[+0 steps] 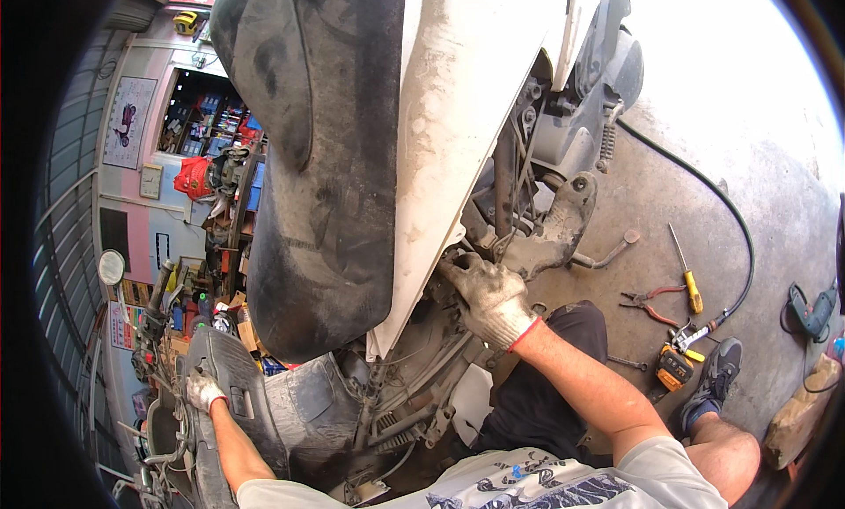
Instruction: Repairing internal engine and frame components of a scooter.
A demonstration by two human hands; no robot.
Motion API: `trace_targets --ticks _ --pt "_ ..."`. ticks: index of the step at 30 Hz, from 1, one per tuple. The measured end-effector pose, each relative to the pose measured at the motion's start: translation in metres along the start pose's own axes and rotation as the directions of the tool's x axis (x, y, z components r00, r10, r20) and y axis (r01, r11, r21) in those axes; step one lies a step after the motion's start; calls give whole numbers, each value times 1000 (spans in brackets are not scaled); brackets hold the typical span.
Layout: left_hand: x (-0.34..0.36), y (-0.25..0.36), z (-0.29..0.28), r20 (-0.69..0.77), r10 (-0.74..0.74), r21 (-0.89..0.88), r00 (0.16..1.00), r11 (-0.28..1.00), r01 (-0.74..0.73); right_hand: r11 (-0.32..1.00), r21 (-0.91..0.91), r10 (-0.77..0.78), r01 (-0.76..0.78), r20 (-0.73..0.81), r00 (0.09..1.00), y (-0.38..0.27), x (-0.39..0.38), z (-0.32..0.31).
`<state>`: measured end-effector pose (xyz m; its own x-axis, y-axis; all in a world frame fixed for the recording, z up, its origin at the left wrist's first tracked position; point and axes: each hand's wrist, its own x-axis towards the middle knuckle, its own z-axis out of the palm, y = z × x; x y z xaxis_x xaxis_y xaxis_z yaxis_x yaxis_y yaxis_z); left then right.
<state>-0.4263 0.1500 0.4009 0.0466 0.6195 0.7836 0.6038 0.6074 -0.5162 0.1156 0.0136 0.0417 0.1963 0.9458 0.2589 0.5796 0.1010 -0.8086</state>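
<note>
A scooter fills the middle, its long black seat beside a white side panel. My right hand, in a dirty whitish work glove with a red cuff, reaches in under the panel's lower edge. Its fingers are bent and pressed together by the dark frame parts; what they hold is hidden. Close by is a worn metal bracket. At the lower left my left hand, gloved too, is closed over the edge of the dark leg shield, its fingertips mostly out of sight.
On the concrete floor at right lie a yellow screwdriver, red-handled pliers, an orange-and-black power tool and a black hose. A grey-green power tool lies farther right. Cluttered shelves and a mirror are at left.
</note>
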Motion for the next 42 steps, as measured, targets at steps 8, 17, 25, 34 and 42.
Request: trace_targets --ticks 8,17,25,34,42 --pt "-1 -4 -2 -9 -7 21 1000 1000 7 1000 29 12 -12 2 1000 0 2 0" --pt "1 -3 -2 23 2 46 1000 999 -3 1000 -13 8 -8 -9 1000 0 2 2" --pt "0 -1 -2 -3 -3 35 1000 999 3 1000 11 8 -8 12 1000 -2 2 -4" --pt "-3 5 -10 26 -20 41 999 999 19 1000 23 -4 4 -26 1000 0 1 -1" --pt "-5 9 -14 52 -24 17 998 1000 23 999 22 32 -32 16 999 3 2 3"
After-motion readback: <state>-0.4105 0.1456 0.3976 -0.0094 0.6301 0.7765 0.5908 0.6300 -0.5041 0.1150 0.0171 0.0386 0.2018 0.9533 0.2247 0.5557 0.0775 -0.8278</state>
